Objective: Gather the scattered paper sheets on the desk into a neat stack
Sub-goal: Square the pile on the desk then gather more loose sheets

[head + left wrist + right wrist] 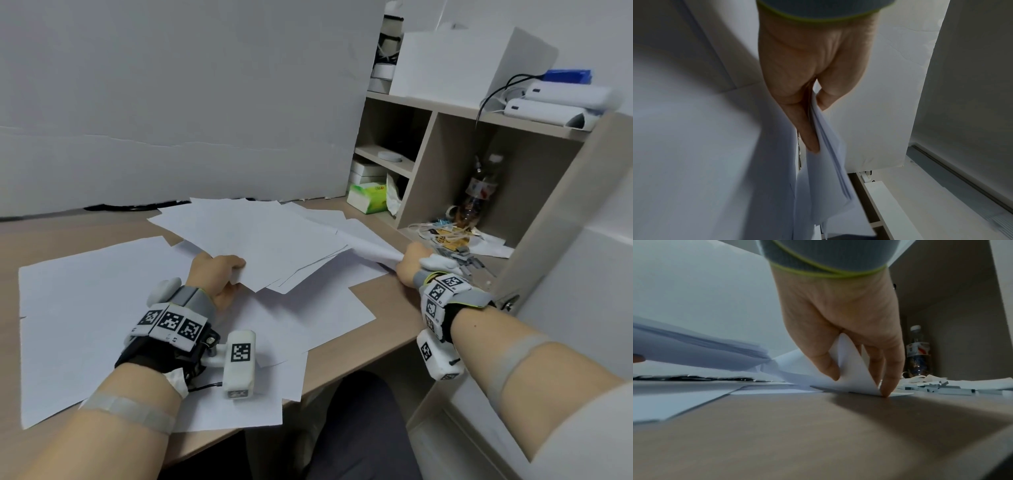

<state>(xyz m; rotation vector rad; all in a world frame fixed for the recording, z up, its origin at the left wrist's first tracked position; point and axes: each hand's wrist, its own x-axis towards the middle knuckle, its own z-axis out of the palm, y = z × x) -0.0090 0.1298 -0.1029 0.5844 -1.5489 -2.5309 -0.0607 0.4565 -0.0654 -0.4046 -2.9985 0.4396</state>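
Paper sheets gathered in the left hand, thumb above, fingers beneath, raised off the bench. Right hand pinches a curled sheet at bench level; loose sheets lie below.

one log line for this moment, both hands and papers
left hand: grips gathered sheets | right hand: pinches sheet corner | loose sheets: on desk

Both wrists wear white padded blocks printed with black square codes, on black straps; grey bands edged lime cross the hands.
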